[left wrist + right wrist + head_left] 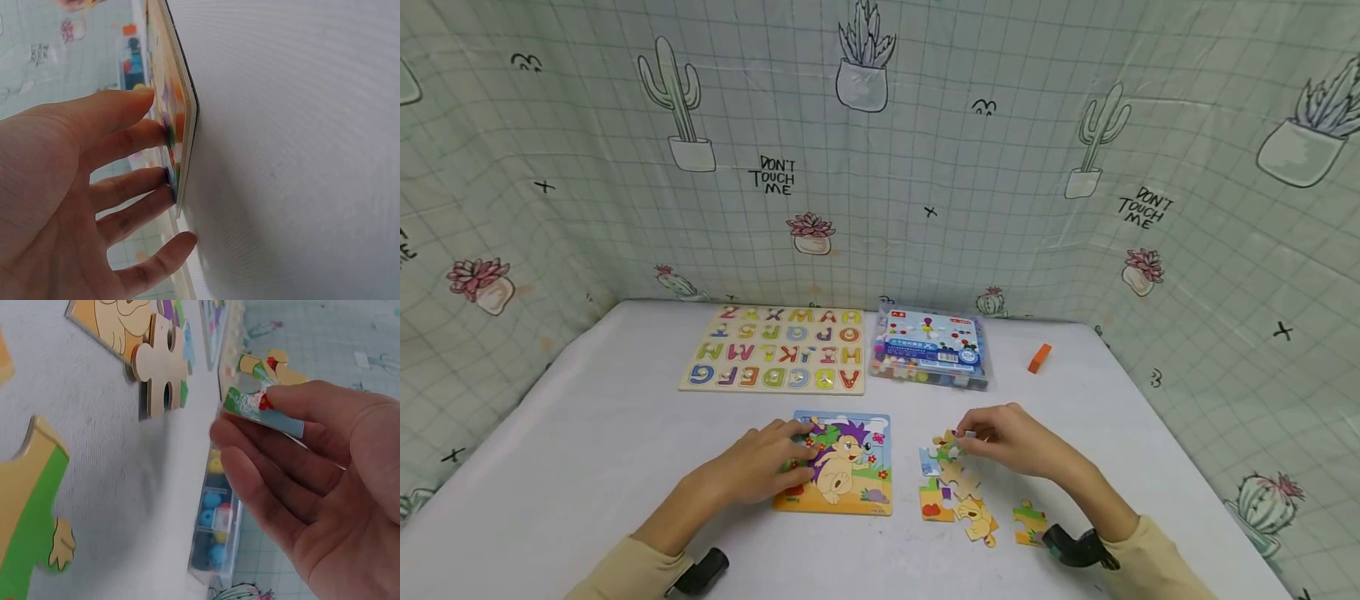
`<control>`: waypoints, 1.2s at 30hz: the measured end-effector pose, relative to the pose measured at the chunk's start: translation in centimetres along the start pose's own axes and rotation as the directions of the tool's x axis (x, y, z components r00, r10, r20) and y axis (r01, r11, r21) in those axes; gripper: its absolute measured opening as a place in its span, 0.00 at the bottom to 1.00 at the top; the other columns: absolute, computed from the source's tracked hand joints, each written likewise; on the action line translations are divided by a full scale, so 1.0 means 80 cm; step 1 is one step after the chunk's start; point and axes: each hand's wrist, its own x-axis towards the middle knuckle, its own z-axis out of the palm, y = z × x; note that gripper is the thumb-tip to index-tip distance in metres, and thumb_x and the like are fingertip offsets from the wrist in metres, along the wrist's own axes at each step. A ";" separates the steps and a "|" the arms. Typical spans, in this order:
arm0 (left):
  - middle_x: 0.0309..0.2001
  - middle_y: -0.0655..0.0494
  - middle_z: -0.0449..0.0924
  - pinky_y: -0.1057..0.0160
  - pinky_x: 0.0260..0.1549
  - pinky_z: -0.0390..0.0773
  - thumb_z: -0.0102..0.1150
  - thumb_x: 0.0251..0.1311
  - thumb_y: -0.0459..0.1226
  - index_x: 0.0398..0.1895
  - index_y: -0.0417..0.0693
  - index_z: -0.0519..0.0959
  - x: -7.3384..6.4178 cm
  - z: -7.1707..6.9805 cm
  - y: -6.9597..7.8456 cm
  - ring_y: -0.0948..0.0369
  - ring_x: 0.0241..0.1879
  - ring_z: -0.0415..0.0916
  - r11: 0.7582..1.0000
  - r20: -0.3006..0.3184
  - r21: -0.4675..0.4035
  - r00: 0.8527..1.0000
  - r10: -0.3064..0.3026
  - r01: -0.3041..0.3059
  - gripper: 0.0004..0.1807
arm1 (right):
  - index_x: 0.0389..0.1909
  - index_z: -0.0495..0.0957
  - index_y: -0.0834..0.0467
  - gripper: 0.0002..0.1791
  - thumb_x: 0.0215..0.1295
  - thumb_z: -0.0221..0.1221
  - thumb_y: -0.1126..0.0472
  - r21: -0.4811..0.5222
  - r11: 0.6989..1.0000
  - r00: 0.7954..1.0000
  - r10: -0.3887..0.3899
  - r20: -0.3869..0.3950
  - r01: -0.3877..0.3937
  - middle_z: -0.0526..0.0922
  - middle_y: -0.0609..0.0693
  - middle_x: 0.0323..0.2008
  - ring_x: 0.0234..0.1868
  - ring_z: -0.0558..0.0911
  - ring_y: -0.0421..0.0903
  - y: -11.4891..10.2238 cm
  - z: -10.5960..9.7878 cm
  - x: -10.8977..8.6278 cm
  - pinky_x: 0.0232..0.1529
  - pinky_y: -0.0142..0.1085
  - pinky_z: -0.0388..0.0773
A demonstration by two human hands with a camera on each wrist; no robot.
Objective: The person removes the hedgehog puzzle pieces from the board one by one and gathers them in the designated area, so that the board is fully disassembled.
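My left hand [748, 467] rests on the left side of a hedgehog jigsaw board [874, 500], its fingers spread over the picture. In the left wrist view the fingertips [159, 176] meet the board's face near its edge, and the thumb lies along it. Over the loose pieces, my right hand [1011, 437] pinches a jigsaw piece [281, 422], green and light blue with a red flower, between thumb and fingers. Beneath and beside it lie several loose pieces, among them one with a red patch [934, 504], a plain wooden one [159, 365] and a green-and-orange one [1032, 523].
Behind the jigsaw lies a wooden alphabet board [688, 385] with coloured letters. Beside it stands a clear plastic box [932, 346] with colourful beads inside. An orange block [1040, 358] lies at the back right. A patterned curtain [880, 183] hangs around the table's back and sides.
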 end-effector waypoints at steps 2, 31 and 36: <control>0.65 0.46 0.72 0.36 0.55 0.72 0.63 0.62 0.47 0.51 0.50 0.85 0.000 0.000 0.000 0.45 0.63 0.69 1.000 0.000 -0.004 1.000 -0.004 0.004 0.18 | 0.39 0.84 0.52 0.06 0.67 0.61 0.56 -0.014 1.000 1.000 -0.021 -0.016 0.021 0.85 0.42 0.35 0.31 0.77 0.31 -0.001 0.003 0.003 0.34 0.27 0.78; 0.66 0.46 0.72 0.36 0.56 0.71 0.63 0.62 0.48 0.52 0.50 0.84 -0.003 0.002 -0.001 0.46 0.64 0.69 1.000 -0.006 -0.004 1.000 -0.010 0.010 0.19 | 0.50 0.77 0.56 0.10 0.71 0.55 0.65 0.249 0.967 0.996 0.031 0.079 -0.050 0.85 0.55 0.37 0.27 0.86 0.45 -0.010 0.021 0.022 0.30 0.37 0.84; 0.65 0.46 0.72 0.36 0.56 0.71 0.63 0.62 0.48 0.51 0.50 0.85 -0.003 0.001 -0.001 0.46 0.64 0.69 1.000 -0.009 -0.010 1.000 -0.010 0.010 0.19 | 0.50 0.77 0.56 0.10 0.71 0.55 0.65 0.255 0.965 0.996 0.034 0.085 -0.055 0.85 0.56 0.38 0.28 0.87 0.45 -0.009 0.023 0.022 0.30 0.37 0.84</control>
